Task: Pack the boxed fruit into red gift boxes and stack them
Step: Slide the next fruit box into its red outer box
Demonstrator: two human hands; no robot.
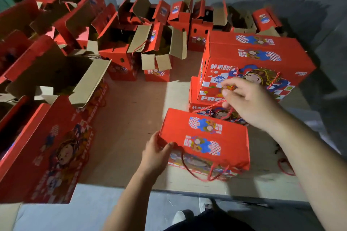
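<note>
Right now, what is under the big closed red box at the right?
The big closed box sits on another closed red box; only that one's front left part shows. The right hand, pinching a rope handle, covers the rest.

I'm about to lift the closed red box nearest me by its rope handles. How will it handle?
The closed gift box is flat-sided cardboard, so probably stiff and unlikely to roll. The rope handle hangs limp, so the box may swing when lifted. The left hand steadies a corner while the right hand pinches a cord.
</note>
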